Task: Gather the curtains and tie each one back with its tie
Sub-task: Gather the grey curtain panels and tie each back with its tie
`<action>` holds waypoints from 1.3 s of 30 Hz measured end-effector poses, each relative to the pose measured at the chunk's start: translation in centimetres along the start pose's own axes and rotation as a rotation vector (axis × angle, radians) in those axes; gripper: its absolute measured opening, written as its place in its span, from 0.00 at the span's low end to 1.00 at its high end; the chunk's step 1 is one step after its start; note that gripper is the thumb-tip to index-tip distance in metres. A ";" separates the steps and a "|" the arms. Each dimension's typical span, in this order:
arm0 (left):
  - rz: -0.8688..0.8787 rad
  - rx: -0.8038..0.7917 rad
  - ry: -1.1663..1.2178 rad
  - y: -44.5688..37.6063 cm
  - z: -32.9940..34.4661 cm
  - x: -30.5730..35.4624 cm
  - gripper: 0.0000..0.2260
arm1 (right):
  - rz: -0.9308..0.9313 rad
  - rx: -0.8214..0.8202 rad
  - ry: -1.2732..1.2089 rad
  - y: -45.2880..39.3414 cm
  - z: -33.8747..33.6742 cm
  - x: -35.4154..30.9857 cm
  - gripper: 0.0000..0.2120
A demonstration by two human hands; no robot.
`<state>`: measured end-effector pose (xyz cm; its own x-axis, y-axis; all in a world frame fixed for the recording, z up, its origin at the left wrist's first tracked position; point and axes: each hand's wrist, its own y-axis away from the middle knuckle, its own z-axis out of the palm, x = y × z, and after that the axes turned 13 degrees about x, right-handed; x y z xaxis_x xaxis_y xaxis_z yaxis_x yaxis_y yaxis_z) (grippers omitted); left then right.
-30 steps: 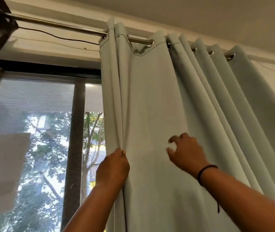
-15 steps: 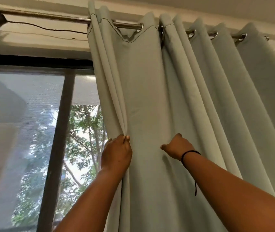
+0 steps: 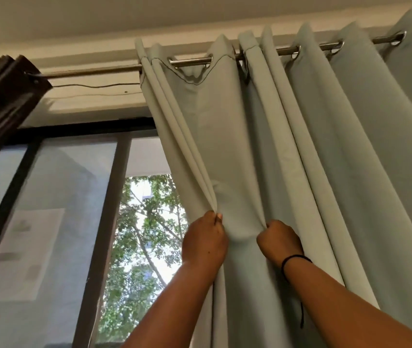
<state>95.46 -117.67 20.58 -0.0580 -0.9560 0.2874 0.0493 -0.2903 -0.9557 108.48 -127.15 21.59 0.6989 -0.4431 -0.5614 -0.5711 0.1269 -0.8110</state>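
Note:
A pale grey-green curtain (image 3: 325,151) hangs by metal eyelets from a steel rod (image 3: 190,62) and fills the right half of the view. My left hand (image 3: 203,241) pinches the curtain's folded left edge between thumb and fingers. My right hand (image 3: 279,241), with a black cord at the wrist, is closed in a fist on a fold of the same curtain a little to the right. A flat stretch of cloth hangs between the two hands. No tie is in view.
A dark brown curtain (image 3: 1,96) is bunched at the upper left end of the rod. Behind is a window with a dark frame (image 3: 104,222) and a mesh screen, with tree leaves outside. A thin wire (image 3: 94,86) runs under the rod.
My right hand went from open fingers on the cloth to a closed grip on a fold. My left hand kept its pinch on the edge. The view tilted, so the rod sits lower and further right.

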 end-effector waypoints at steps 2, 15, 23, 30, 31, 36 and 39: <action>-0.001 -0.010 0.036 0.0 1.0 1.5 0.12 | 0.011 0.017 -0.118 -0.2 -0.5 0.8 0.05; 0.043 -0.306 0.218 2.8 10.1 10.4 0.10 | -0.052 0.132 -0.354 -2.3 -5.9 6.3 0.13; -0.195 -0.193 0.149 2.3 5.9 -7.6 0.09 | -0.014 0.285 -0.006 1.2 -1.3 3.6 0.06; -0.158 -0.072 0.078 -0.6 -2.5 -15.4 0.09 | -0.179 0.290 0.010 7.8 9.3 -5.9 0.22; -0.160 -0.073 0.072 -1.1 -3.4 -16.3 0.08 | -0.204 0.261 -0.027 8.4 10.8 -8.0 0.23; -0.194 -0.088 0.110 -4.3 -7.7 -21.0 0.13 | -0.387 0.038 -0.135 10.6 16.0 -19.1 0.18; -0.260 0.019 0.215 -6.0 -11.4 -23.3 0.22 | -0.501 -0.068 -0.244 13.0 17.3 -24.9 0.12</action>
<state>85.16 -93.14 18.91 -0.2802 -0.8197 0.4995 0.0233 -0.5260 -0.8501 91.10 -99.12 22.14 0.9668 -0.2149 -0.1384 -0.1643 -0.1074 -0.9805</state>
